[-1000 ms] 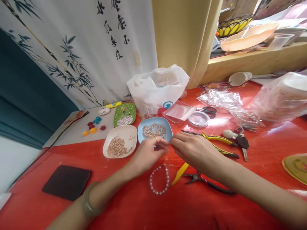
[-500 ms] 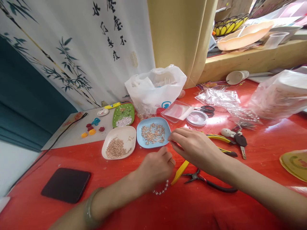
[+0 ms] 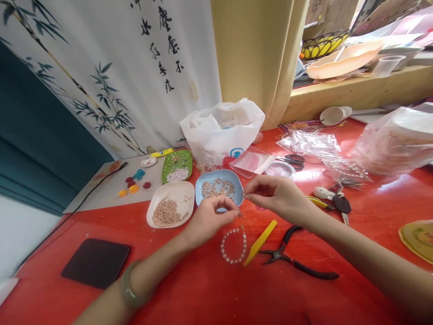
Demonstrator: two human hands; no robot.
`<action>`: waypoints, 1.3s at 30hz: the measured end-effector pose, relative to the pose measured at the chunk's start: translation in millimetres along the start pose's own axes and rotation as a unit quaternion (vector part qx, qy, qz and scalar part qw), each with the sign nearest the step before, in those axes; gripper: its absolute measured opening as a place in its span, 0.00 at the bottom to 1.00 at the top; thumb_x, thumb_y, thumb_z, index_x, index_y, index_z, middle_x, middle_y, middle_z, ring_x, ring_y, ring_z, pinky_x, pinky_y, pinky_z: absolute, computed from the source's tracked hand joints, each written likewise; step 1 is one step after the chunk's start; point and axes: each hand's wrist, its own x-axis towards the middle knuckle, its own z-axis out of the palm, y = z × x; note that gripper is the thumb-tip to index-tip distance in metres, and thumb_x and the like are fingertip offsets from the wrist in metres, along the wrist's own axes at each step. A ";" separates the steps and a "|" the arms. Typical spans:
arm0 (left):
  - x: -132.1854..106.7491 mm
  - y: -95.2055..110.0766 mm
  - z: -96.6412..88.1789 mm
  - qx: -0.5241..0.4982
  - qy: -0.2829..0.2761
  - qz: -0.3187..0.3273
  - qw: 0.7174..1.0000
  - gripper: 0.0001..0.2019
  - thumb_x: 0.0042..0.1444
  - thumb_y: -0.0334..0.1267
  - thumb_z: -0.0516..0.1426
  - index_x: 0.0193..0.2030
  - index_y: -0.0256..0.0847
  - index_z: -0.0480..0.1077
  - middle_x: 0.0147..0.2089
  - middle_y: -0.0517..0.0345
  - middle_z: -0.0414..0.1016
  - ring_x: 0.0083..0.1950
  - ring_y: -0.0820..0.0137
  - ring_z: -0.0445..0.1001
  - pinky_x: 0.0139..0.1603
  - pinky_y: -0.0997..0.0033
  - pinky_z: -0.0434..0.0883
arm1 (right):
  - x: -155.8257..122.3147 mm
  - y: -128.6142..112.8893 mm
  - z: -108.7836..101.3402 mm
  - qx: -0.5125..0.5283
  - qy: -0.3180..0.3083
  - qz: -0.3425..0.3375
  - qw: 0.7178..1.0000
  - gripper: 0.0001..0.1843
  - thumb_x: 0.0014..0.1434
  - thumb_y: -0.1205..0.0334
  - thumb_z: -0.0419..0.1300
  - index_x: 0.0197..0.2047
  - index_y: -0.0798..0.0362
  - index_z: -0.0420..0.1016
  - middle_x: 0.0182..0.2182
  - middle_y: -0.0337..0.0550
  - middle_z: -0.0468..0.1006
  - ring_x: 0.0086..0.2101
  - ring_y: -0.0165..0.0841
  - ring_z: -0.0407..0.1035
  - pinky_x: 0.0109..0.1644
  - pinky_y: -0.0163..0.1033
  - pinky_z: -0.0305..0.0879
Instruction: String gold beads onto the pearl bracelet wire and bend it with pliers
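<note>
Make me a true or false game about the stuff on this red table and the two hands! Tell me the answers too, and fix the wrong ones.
1. The beaded bracelet lies on the red table. True.
2. The white beads are in the blue dish. False: the white beads are in the green dish.
3. A ring is on the left hand. True.
4. The right hand is squeezing the black-handled pliers. False: the black-handled pliers lie on the table, apart from the right hand.
5. The green bangle is on the right arm. False: the green bangle is on the left arm.
</note>
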 end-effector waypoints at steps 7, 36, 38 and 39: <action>6.8 -5.1 -2.5 -0.217 0.060 -0.029 0.974 0.04 0.44 0.33 0.61 0.26 0.35 0.69 0.28 0.59 0.72 0.30 0.76 0.69 0.37 0.74 0.66 | -1.8 -0.7 2.0 0.077 -0.033 0.021 0.996 0.05 0.49 0.62 0.58 0.26 0.55 0.69 0.27 0.41 0.73 0.28 0.29 0.68 0.33 0.37 0.66; 1.8 0.2 -0.4 -0.064 0.124 0.036 0.990 0.05 0.45 0.33 0.60 0.26 0.37 0.67 0.28 0.61 0.70 0.32 0.73 0.70 0.36 0.72 0.68 | -6.1 -0.6 14.5 0.047 -0.055 0.018 0.997 0.03 0.50 0.66 0.57 0.26 0.54 0.70 0.26 0.40 0.74 0.28 0.30 0.69 0.33 0.37 0.66; 1.9 -0.2 -0.5 -0.063 0.122 0.038 0.990 0.05 0.45 0.33 0.60 0.26 0.37 0.67 0.28 0.61 0.70 0.32 0.73 0.70 0.36 0.73 0.68 | -6.1 -0.6 14.9 0.048 -0.059 0.021 0.997 0.03 0.50 0.65 0.57 0.26 0.54 0.70 0.26 0.40 0.74 0.28 0.30 0.68 0.34 0.37 0.66; 1.8 -0.4 -0.6 -0.063 0.122 0.037 0.990 0.04 0.45 0.33 0.60 0.26 0.37 0.67 0.28 0.61 0.70 0.32 0.73 0.70 0.36 0.73 0.68 | -6.1 -0.6 15.0 0.048 -0.059 0.023 0.997 0.03 0.50 0.66 0.57 0.26 0.54 0.70 0.26 0.40 0.74 0.28 0.30 0.68 0.34 0.37 0.66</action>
